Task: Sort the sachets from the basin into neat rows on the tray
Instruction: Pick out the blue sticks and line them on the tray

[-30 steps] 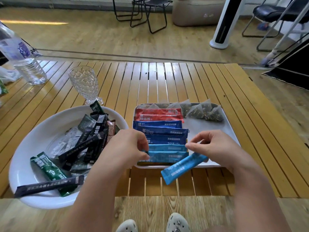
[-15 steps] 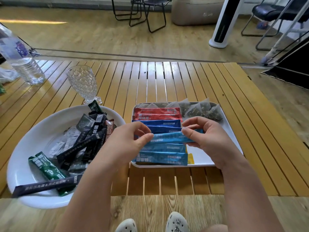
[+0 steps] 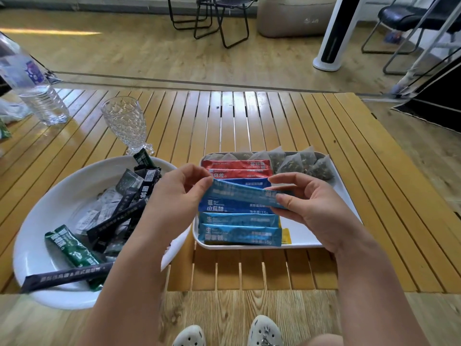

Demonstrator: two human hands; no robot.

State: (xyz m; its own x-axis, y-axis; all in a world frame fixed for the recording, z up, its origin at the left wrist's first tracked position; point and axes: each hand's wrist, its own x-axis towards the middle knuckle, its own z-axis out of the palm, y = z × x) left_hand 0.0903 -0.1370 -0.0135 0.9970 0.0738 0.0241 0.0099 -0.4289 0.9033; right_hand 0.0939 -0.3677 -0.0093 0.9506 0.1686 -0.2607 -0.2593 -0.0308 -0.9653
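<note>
Holding a light blue sachet (image 3: 243,194) by both ends above the tray's (image 3: 345,193) blue rows, at the frame's centre.

Having been lifted from the tray's near edge a second ago and turned level, now hovering over the dark blue sachets (image 3: 237,207), left hand (image 3: 179,196) pinching its left end, right hand (image 3: 306,203) pinching its right end; probably being lined up for a slot among the blues, not yet laid down. Leaving many dark and green sachets waiting in the white basin (image 3: 42,221) at lower left. Resting all this on a slatted wooden table (image 3: 249,116), with a patterned glass (image 3: 124,123) and water bottle (image 3: 32,83) at upper left, folding chairs (image 3: 212,16) and a white tower fan (image 3: 335,33) standing on the wooden floor along the top.
</note>
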